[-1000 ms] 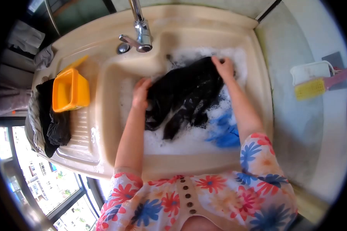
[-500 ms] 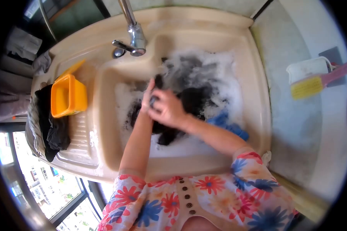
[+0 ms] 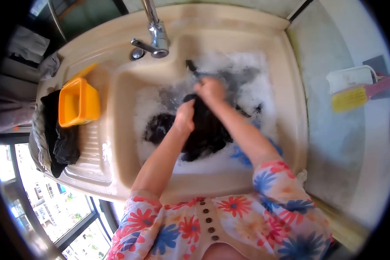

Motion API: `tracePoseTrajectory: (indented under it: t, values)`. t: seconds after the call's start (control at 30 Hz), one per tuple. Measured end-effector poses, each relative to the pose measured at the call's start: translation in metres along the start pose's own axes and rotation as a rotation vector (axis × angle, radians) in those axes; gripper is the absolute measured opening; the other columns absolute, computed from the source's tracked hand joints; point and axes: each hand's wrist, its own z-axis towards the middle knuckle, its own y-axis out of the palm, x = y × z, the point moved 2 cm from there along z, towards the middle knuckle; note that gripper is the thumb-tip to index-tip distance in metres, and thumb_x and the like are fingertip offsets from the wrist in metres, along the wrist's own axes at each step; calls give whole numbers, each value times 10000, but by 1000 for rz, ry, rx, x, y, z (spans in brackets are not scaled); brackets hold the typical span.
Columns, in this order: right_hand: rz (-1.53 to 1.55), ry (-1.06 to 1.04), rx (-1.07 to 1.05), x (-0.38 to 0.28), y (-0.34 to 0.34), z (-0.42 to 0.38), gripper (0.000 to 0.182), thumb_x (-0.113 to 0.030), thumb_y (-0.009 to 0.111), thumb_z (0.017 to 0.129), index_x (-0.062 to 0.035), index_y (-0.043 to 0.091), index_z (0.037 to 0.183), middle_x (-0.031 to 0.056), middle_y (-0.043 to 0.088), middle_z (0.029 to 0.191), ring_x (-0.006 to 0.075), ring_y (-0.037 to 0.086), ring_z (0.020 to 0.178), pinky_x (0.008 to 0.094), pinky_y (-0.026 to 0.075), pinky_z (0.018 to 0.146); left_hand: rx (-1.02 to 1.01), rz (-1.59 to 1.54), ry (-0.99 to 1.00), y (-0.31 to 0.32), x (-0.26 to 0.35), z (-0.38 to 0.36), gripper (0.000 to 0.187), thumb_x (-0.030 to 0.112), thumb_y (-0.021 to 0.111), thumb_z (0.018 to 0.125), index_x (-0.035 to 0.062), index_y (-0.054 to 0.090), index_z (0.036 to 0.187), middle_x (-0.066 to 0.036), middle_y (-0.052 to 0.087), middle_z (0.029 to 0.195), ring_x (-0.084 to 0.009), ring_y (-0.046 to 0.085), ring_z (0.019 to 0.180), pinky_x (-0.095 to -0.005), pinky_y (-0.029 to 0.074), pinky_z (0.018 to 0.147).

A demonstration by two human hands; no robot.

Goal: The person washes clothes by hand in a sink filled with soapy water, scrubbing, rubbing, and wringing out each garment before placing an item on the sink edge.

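Over the sudsy water of a beige sink point(image 3: 125, 173), both my hands grip a dark wet cloth point(image 3: 203, 125). My left hand point(image 3: 185, 116) is closed on its upper left part. Slightly higher and to the right, my right hand point(image 3: 210, 90) is closed round the cloth too, a little blurred. Most of the dark cloth hangs below and between my hands into the foam. A blue cloth point(image 3: 242, 154) lies partly under the suds, below my right forearm.
A chrome faucet point(image 3: 158, 39) stands at the sink's back edge. On the left drainboard are an open yellow container point(image 3: 84, 104) and a pile of dark clothes point(image 3: 65, 145). A yellow-bristled brush point(image 3: 350, 99) and a white soap dish point(image 3: 349, 79) are at the right.
My hands have moved apart, the right one up and away from the left, and now hold the dark cloth raised between them. The view has shifted slightly.
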Motion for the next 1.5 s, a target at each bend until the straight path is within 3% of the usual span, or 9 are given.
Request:
tracePoseTrajectory:
  t: [0.33,0.47,0.57,0.8,0.9,1.1,1.23,1.33,1.5]
  values:
    - [-290,35,37,84,-26,21,276,-290,613,740,-72,620,909,186,597,932,336,562,894,446,443,764,54,722,703,-24,28,24,637,206,674,733,2,386,1262,-163,488,1197,-250,456,1091,-328,356,926]
    - [-108,-105,-89,98,-67,32,256,-268,616,719,-12,615,718,174,603,786,298,586,737,415,450,642,-195,137,126,-47,64,12,449,53,586,705,19,521,1148,-182,572,1043,-254,515,1020,-335,398,907]
    - [232,148,17,83,-79,34,256,-234,635,720,-2,562,637,137,565,674,254,528,565,385,426,582,-146,-39,223,-55,70,11,372,182,558,815,60,512,1163,-94,565,1090,-222,514,1009,-342,406,897]
    - [200,-761,38,-58,-5,-81,91,-154,578,709,-111,547,635,63,545,719,246,537,706,373,452,683,-259,90,381,-23,15,0,324,187,532,797,-19,547,1046,-136,567,1029,-221,530,953,-341,414,863]
    - [243,-216,100,33,-4,-1,162,-200,499,767,-80,601,729,149,589,791,317,567,782,407,454,695,-226,183,77,5,46,-13,275,111,604,742,-43,574,968,-126,596,896,-223,551,793,-326,442,738]
    - [-245,-60,401,107,-117,37,261,-320,631,724,-64,599,768,118,573,770,270,552,770,379,439,684,311,1494,1334,-7,138,-73,318,203,623,723,116,573,1026,-128,586,831,-232,562,839,-353,453,745]
    - [99,-313,-255,18,-95,-78,288,-295,725,652,-94,598,814,53,579,713,201,555,651,302,455,603,-408,2074,572,-23,63,-108,527,329,703,618,152,547,1090,-123,531,1036,-282,491,1001,-416,418,823]
    - [-330,-537,-578,-7,-47,-147,797,-405,725,571,-65,422,1226,142,448,1190,301,374,1108,459,335,826,-348,2256,762,-55,38,-98,750,350,744,529,157,476,1202,-128,469,1179,-301,405,1120,-425,340,904]
    - [174,-383,-682,-13,-37,-119,241,-198,661,710,-57,625,902,79,610,836,214,557,809,336,423,708,-407,2236,537,-69,57,-89,938,372,772,442,164,391,1273,-170,383,1273,-316,326,1203,-472,272,952]
